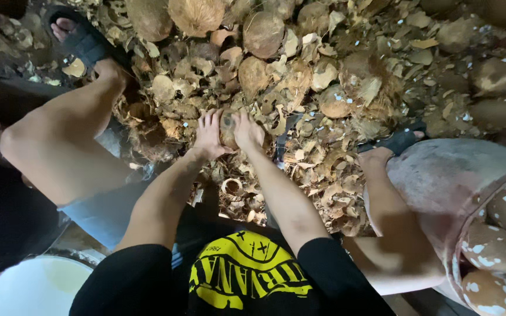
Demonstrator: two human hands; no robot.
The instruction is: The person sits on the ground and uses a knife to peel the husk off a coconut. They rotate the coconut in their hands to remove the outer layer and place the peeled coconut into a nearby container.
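Your left hand (208, 136) and right hand (247, 131) meet out in front of you, fingers of both clenched around a small brown coconut (228, 127) held between them just above the heap of husk scraps (317, 164) on the floor. Whole coconuts (263, 32) lie at the far edge of the heap (more peeled ones (493, 246) fill a basin near right), and a white bucket (39, 287) sits near left.

Head view, steeply downward, close
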